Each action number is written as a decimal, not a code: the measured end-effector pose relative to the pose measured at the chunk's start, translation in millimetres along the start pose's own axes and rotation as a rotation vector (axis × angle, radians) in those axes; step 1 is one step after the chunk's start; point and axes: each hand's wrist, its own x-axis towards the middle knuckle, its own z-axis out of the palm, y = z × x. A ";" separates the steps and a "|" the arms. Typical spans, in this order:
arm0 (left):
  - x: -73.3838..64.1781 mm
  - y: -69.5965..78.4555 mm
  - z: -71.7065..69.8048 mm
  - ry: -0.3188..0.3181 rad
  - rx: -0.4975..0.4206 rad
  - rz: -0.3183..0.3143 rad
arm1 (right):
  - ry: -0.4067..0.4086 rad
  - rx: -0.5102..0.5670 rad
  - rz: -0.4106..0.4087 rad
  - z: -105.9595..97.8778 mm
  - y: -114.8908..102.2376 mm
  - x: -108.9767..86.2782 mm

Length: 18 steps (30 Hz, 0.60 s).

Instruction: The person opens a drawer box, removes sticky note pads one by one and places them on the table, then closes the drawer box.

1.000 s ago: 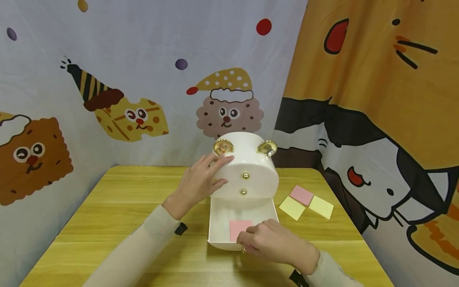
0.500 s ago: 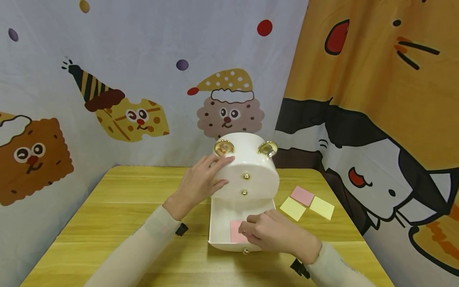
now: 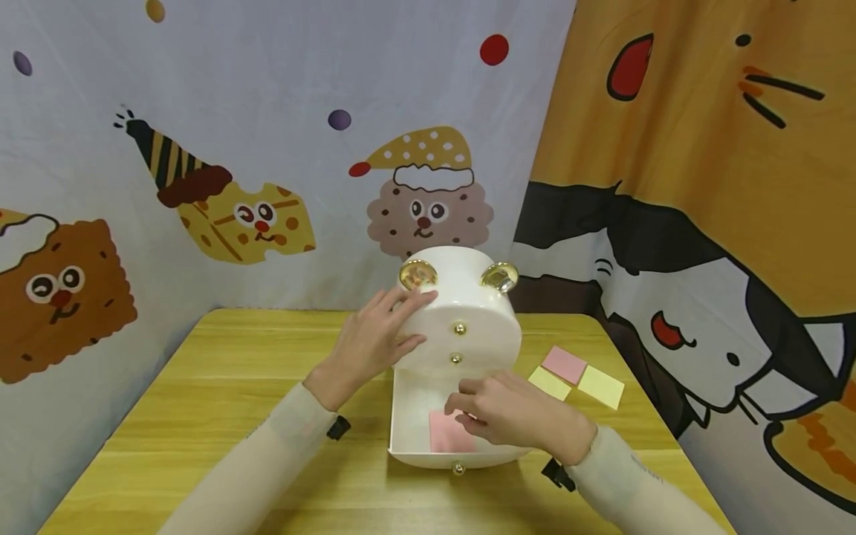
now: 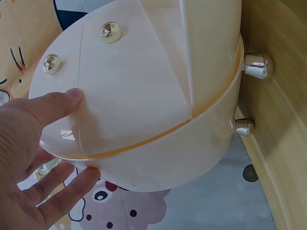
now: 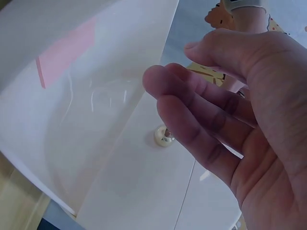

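A white desktop drawer box with gold ears and gold knobs stands on the table, its bottom drawer pulled out. Inside that drawer lies a pink sticky note, also visible in the right wrist view as a pink note. My left hand rests on the box's left side. In the left wrist view, the thumb touches the front face and the straight fingers reach along the curved side. Over the open drawer's right part hovers my right hand, fingers loosely bent, holding nothing.
Right of the box, a pink note and two yellow ones, a nearer yellow note and a farther-right yellow note, lie on the wooden table. A printed curtain hangs behind.
My right hand has moved up and back from the drawer's front edge, baring its knob and more of the pink note. The left hand and the drawer stay in place.
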 end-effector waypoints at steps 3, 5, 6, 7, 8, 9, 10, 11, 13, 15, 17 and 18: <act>0.1 -0.1 -0.1 0.001 -0.003 0.005 | -0.035 0.013 0.006 -1.3 2.9 3.1; 0.2 0.2 -0.4 0.001 -0.003 0.008 | -0.058 0.019 0.011 -1.1 4.9 5.0; 0.1 0.2 -0.4 0.001 -0.004 0.009 | -0.069 0.023 0.013 -0.9 5.9 6.1; 0.1 0.2 -0.2 0.001 -0.005 0.009 | -0.078 0.021 0.013 -0.6 6.9 7.1; 0.1 0.5 -0.5 -0.001 -0.006 0.009 | -0.089 0.017 0.014 0.2 8.0 7.9; 0.1 0.6 -0.7 -0.005 -0.006 0.007 | -0.097 0.013 0.012 0.4 9.0 8.8; 0.0 0.6 -0.6 -0.009 -0.004 0.004 | -0.108 0.011 0.011 0.4 9.9 9.7; -0.1 0.5 -0.6 -0.011 -0.006 0.001 | -0.117 0.007 0.009 0.3 10.7 10.8; -0.1 0.4 -0.6 -0.019 -0.003 -0.005 | -0.137 0.000 0.005 -0.2 12.2 13.0; -0.2 0.2 -0.8 -0.024 -0.002 -0.010 | -0.154 -0.005 0.000 -0.3 13.5 15.2; -0.3 0.0 -0.9 -0.021 -0.003 -0.011 | -0.176 -0.015 -0.005 0.0 14.3 17.9; -0.4 -0.3 -0.8 -0.019 -0.001 -0.011 | -0.189 -0.022 -0.008 0.3 14.5 19.4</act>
